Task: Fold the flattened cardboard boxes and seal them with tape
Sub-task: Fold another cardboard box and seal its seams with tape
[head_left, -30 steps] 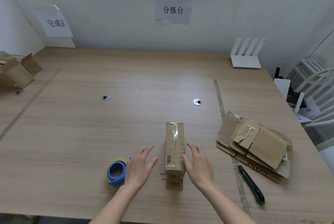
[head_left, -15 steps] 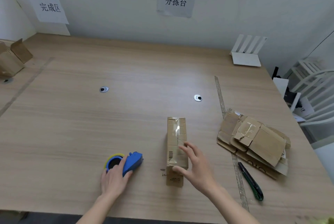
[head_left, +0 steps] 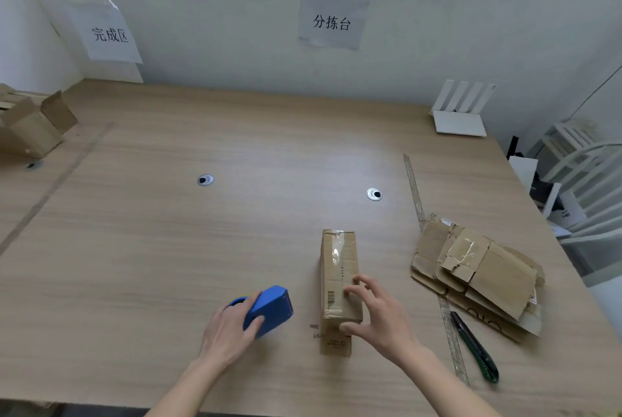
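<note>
Two hands work near the front edge of the pale wood-grain worktop [head_left: 141, 248] in the single head view. The left hand [head_left: 232, 329] grips a blue plastic tape dispenser [head_left: 269, 309], fingers curled round its body, with the dispenser's blunt end pointing right toward the box. The right hand [head_left: 377, 315] rests on a narrow brown cardboard box [head_left: 338, 268], thumb against the near end and fingers spread loosely over the top and right side; it steadies the box rather than clamping it.

That folded box lies just right of the dispenser, between the two hands, with its long axis running from the front edge toward the back wall. A strip of clear tape already shines along the far part of its top face, while the near end, where the right hand sits, looks less surely sealed. Judging from this, the coming move is to bring the dispenser rightward onto the box and draw tape along that long axis; the left hand is the nearer one for this, since it already holds the tool just beside the box.

Toward the right edge lies a stack of flattened brown cardboard boxes [head_left: 478, 275], well apart from the hands, with a green utility knife [head_left: 476, 352] in front of it.
</note>
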{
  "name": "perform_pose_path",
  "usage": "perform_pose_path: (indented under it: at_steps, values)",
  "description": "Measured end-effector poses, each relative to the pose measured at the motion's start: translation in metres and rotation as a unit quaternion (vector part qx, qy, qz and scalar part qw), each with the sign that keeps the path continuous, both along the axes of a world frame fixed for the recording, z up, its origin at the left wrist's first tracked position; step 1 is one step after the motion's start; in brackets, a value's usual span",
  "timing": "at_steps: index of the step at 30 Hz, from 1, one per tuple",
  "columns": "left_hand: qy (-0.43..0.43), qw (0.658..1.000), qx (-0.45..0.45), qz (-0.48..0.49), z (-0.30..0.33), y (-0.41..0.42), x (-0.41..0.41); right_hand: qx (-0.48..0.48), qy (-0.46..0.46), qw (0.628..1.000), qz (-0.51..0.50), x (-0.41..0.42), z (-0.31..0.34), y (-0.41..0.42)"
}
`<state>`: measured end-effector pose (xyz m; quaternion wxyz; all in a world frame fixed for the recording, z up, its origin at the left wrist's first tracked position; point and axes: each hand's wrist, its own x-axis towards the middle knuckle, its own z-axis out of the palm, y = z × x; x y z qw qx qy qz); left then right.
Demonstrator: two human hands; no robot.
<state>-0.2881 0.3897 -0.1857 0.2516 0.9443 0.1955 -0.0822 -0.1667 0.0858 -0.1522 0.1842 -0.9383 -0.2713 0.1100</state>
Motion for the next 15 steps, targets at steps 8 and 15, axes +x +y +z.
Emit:
perform_pose_path:
  at_steps: [8, 15]
  values:
    - [-0.137, 0.984, -0.103, -0.039, 0.108, -0.002, 0.041, 0.076, 0.05, 0.994, -0.06, 0.008, 0.076, 0.024]
    - [-0.204, 0.969, -0.063, -0.122, 0.194, -0.004, 0.079, 0.309, 0.242, 0.916, -0.076, 0.03, 0.144, 0.075]
